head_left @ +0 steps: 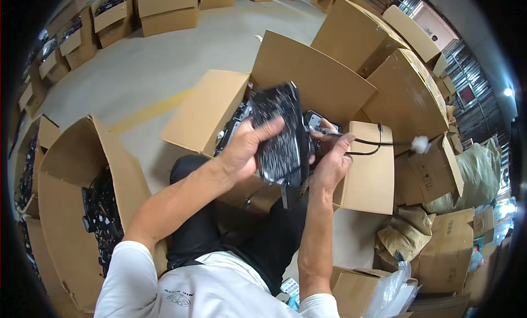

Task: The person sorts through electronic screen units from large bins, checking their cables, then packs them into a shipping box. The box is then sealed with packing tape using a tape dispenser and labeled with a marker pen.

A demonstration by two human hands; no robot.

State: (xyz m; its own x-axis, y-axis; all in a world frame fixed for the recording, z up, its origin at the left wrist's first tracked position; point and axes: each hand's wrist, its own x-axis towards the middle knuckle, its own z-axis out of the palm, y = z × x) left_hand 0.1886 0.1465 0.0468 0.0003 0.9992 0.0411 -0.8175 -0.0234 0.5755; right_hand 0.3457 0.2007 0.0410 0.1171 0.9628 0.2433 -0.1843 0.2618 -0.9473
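Observation:
Over an open cardboard box, I hold up a black, glossy, flat rectangular device, its face streaked with white marks. My left hand grips its left edge, thumb lying on the face. On the far side, my right hand is closed round a black cable, beside the device's right edge. The cable loops out to the right and ends in a blurred white plug-like piece. A short black strip hangs from the device's lower end. More dark electronic parts lie in the box below, partly hidden.
At my left stands a tall open box of black parts. Several more boxes line the far left. Big cartons rise at the right, with a pale green sack and a crumpled brown bag near them.

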